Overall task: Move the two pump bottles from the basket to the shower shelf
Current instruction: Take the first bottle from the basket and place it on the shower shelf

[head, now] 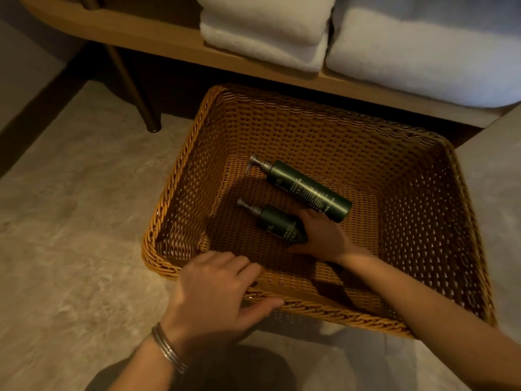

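Observation:
Two dark green pump bottles lie on their sides in a brown wicker basket [180, 176] on the floor, pump heads pointing left. The farther bottle [307, 190] lies free. My right hand [321, 238] reaches into the basket and wraps around the base end of the nearer bottle [275, 221], which still rests on the basket bottom. My left hand [214, 294] grips the basket's near rim, fingers curled over the edge and thumb along the rim. The shower shelf is not in view.
A wooden shelf [158, 40] runs above the basket with folded white towels [267, 32] on it. A thin metal leg [141, 100] stands on the stone floor [70, 221] left of the basket. A grey wall [496, 179] sits at the right.

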